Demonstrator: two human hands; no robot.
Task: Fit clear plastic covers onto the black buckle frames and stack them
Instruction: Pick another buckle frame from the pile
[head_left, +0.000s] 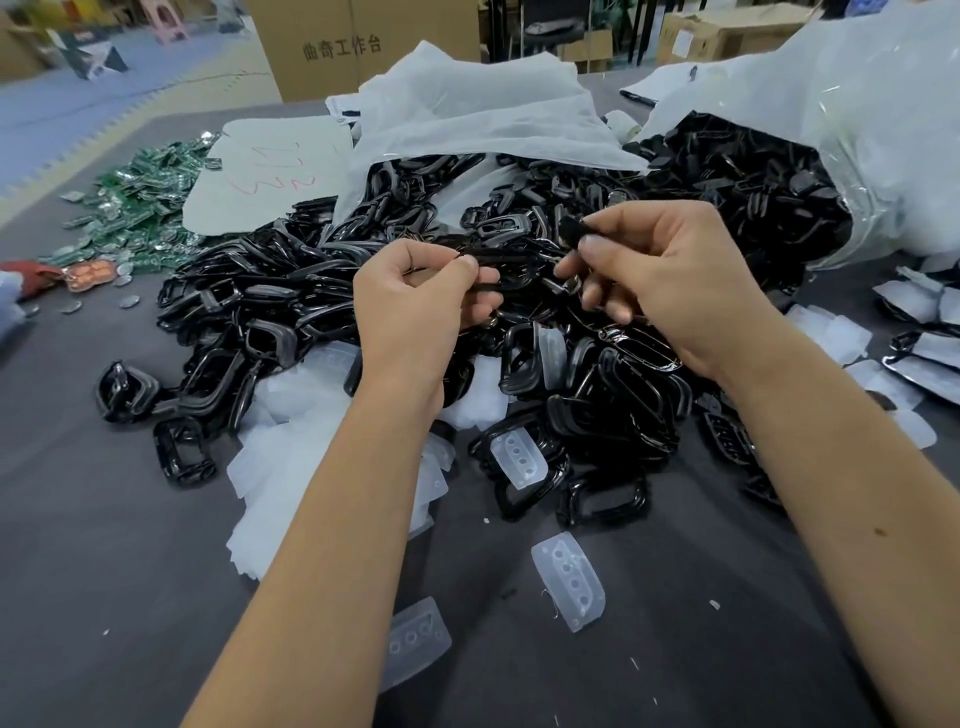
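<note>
**Two Hands, One Black Frame**

Here, a black buckle frame (498, 260) is held up over the big pile of black frames (291, 312), between both hands. The left hand (415, 301) pinches its left end with curled fingers. The right hand (670, 270) pinches a small dark part at the other end.

It looks like the picking-up step. No clear cover is on this frame yet. Next, one hand likely needs to let go and fetch a clear cover (569, 587) from the grey table (104, 519), then press it on straight.

More frames spill from a plastic bag (831, 130). A brown box (363, 47) behind reads "曲奇工作台". Red scribbles on a white sheet (270, 161) are too messy to read.
</note>
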